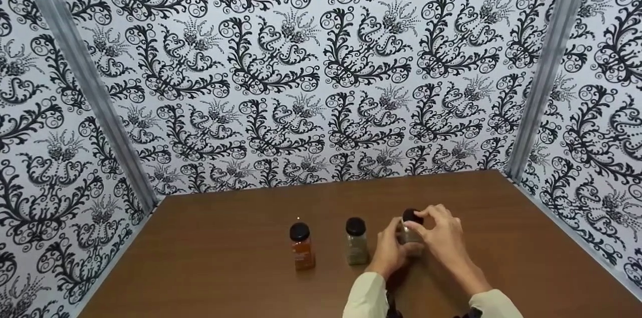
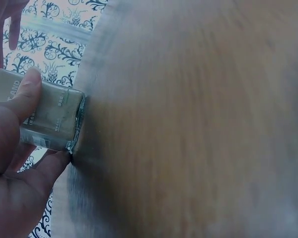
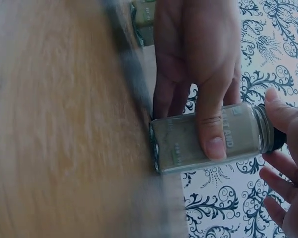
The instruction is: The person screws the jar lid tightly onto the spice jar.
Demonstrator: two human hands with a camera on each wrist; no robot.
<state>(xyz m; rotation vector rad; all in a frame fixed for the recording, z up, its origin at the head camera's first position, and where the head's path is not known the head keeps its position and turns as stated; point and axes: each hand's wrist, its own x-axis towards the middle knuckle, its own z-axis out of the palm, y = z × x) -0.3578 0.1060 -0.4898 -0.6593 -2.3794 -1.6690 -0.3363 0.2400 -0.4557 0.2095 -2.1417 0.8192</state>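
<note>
A square glass spice jar [image 3: 188,141] filled with a pale grey-brown powder stands upright on the table. My left hand [image 1: 390,250] grips its body, the thumb [image 3: 213,134] lying across the printed label. At its black cap [image 1: 412,215], my right hand [image 1: 444,232] pinches with thumb and fingers; the threaded glass neck shows just beneath the cap in the right wrist view. Left of the hands stands a second jar [image 1: 357,248] with greenish contents and a black lid. Farther left is a jar [image 1: 303,253] of orange-red spice, also black-lidded.
The brown wooden table [image 1: 225,237] extends around the jars. Walls of black-and-white scroll pattern [image 1: 281,107] enclose it at the back and both sides, with grey corner posts [image 1: 546,57] between the panels.
</note>
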